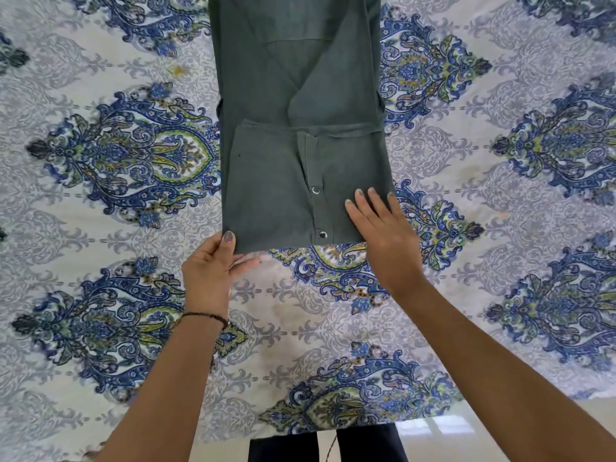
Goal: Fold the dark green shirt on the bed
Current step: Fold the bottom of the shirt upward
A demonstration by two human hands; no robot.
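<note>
**Shirt part-folded on patterned bed; both hands at its near edge**

The bed sheet (100,228), white with blue and green paisley medallions, fills nearly the whole view and lies under the dark green shirt (293,95) on every side. The shirt lies flat as a narrow upright band running off the far edge of the view. Its near portion is doubled over, showing a second layer with a placket.

Below the shirt, past the sheet's near edge, a strip of pale floor (500,415) and dark trousers (366,441) are visible.

The right hand (383,241) lies flat on the shirt's near right corner, fingers straight and slightly spread, covering that corner. The left hand (208,271) pinches the shirt's near left corner, thumb on top and fingers beneath the cloth.

Two metal snaps (315,190) sit on the placket, just left of the right hand. A thin dark bracelet (206,315) circles the left wrist, well below the shirt.
</note>
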